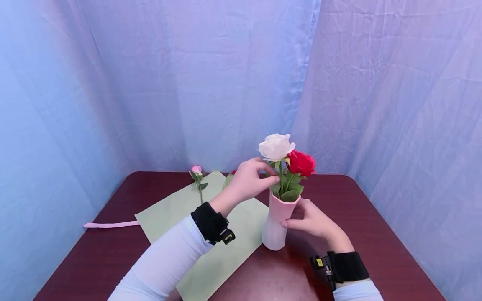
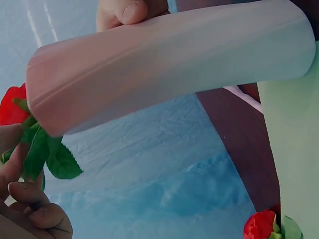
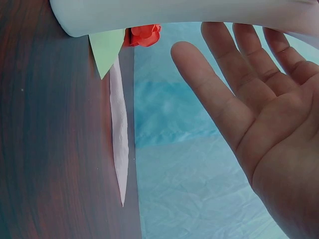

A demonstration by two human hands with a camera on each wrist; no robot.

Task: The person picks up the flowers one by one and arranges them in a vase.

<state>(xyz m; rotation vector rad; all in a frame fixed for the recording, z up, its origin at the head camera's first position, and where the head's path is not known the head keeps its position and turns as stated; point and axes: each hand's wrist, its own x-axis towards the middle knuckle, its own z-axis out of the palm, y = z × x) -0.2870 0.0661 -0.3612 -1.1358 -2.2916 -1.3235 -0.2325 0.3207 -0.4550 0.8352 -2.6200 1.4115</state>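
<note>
A vase (image 1: 279, 221), pink at the top and fading to white, stands on the table with a red rose (image 1: 302, 163) and a white rose (image 1: 276, 147) at its mouth. My left hand (image 1: 248, 179) is at the white rose's stem just above the rim, pinching it between thumb and fingers. In the left wrist view, green leaves (image 2: 62, 162) partly cover that grip. From the right side, my right hand (image 1: 314, 219) holds the vase, thumb near its front and fingers reaching behind. The right wrist view shows those fingers (image 3: 219, 59) passing behind the vase wall.
A pale green sheet (image 1: 214, 267) lies left of the vase on the dark red table (image 1: 380, 259). A pink rose (image 1: 196, 169) and another red rose (image 2: 260, 225) lie at the back. A pink ribbon (image 1: 113, 225) extends left from the sheet. Curtains (image 1: 226, 83) surround the table.
</note>
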